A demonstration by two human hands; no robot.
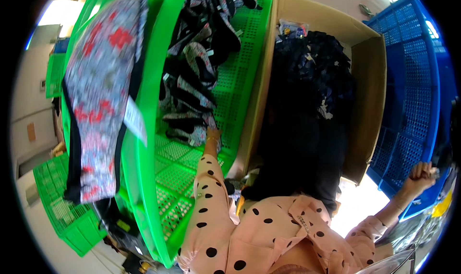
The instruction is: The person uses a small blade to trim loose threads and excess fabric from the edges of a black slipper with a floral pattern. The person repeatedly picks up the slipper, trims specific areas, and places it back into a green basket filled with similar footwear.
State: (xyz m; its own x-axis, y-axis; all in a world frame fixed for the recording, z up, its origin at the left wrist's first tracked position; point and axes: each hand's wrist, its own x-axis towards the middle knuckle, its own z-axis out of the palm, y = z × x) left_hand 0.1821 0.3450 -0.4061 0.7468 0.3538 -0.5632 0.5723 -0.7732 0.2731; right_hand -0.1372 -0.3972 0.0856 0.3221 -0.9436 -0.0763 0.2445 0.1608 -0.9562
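Note:
My left hand point(212, 133) reaches into a green plastic crate point(231, 89). Its fingers are closed at the edge of a grey floral fabric piece with black trim point(194, 135), at the near end of a row of similar pieces point(192, 89). Some of these carry small white tags. Out to the right, my right hand point(420, 178) is closed in a fist beside the blue crate point(406, 91). A small shiny thing shows at its fingers, too small to name. A large blurred floral piece point(103, 101) with a white tag point(135, 120) shows at the left, in front of the crate's side.
Between the crates stands an open cardboard box point(367, 106) with dark fabric scraps point(312, 72) and a small plastic packet point(294, 29) in it. Stacked green crates point(62, 202) are at the far left. Something yellow point(442, 206) lies at the lower right.

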